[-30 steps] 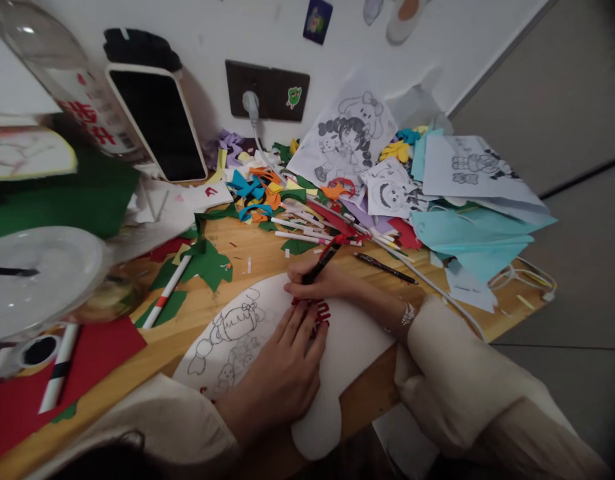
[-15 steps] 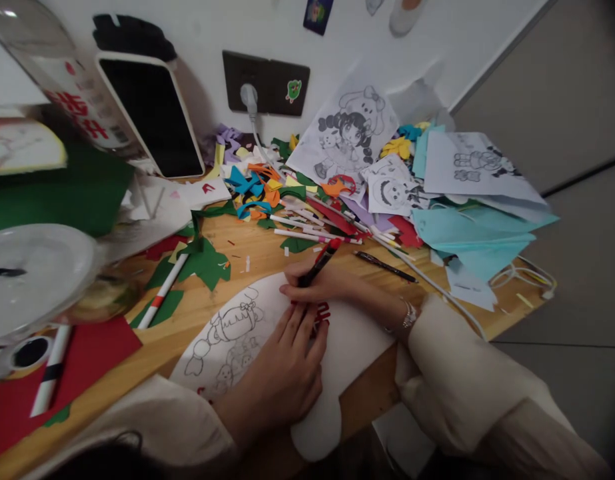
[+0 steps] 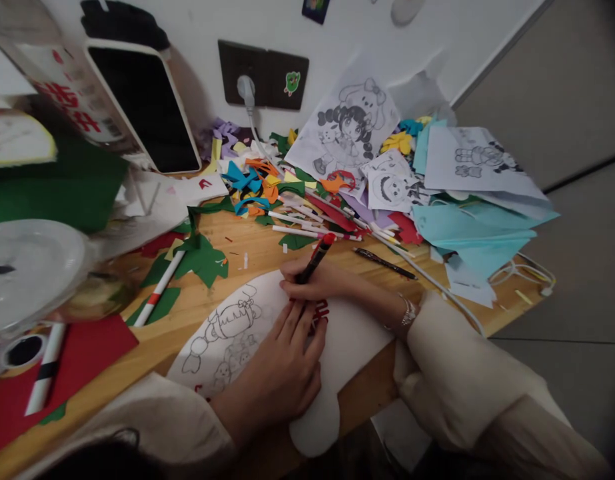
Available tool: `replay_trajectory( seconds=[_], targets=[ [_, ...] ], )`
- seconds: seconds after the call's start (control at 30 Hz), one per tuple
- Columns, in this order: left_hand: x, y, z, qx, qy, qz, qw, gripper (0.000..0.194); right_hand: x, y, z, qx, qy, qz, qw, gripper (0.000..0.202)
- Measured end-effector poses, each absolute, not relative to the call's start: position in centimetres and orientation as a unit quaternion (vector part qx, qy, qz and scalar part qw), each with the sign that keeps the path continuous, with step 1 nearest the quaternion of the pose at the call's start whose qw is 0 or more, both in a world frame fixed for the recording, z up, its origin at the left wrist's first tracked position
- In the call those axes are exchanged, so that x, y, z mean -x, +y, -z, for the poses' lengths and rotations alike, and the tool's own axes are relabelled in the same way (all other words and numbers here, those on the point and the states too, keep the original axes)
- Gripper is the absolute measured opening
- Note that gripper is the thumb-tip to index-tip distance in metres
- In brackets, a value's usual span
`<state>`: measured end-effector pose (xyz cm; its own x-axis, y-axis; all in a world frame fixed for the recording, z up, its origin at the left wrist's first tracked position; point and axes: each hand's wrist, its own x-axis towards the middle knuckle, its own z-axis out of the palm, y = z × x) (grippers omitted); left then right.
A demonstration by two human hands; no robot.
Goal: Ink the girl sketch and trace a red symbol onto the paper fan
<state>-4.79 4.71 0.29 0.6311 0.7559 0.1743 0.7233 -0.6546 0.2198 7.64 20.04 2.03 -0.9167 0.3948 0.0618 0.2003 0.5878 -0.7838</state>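
A white paper cut-out (image 3: 357,347) with a rounded top and a handle-like tab lies at the table's front edge. Outlined cartoon drawings (image 3: 232,320) cover its left part, and red lettering (image 3: 321,310) shows partly beneath my fingers. My left hand (image 3: 280,363) rests flat on the paper with its fingers stretched out. Just beyond those fingertips, my right hand (image 3: 312,279) grips a black marker (image 3: 314,260) with a red end, tilted to the right. Its writing tip is hidden behind the hand.
Coloured paper scraps (image 3: 257,187) and thin markers pile along the wall. A black pen (image 3: 384,263) lies right of my hand. A phone (image 3: 147,107) leans upright at the back left, near a lidded plastic bowl (image 3: 37,273). Printed drawings (image 3: 347,127) and a cable (image 3: 442,290) are at right.
The red end of the marker has shifted slightly left and tilted a little. My left hand stays flat on the paper. The whole view has moved slightly.
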Motion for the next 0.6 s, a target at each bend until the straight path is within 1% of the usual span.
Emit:
replay_trajectory(
  seconds=[0.3,0.6],
  targets=[
    [4.73,4.74,-0.21,-0.899,0.412,-0.136,0.065,0.057,-7.54,20.03,-1.86,0.161,-0.881,-0.427,0.123,0.029],
    [4.75,4.76,-0.37,-0.896,0.415,-0.141,0.071,0.056,-7.6,20.03,-1.64,0.19,-0.877,-0.424,0.125,0.029]
  ],
)
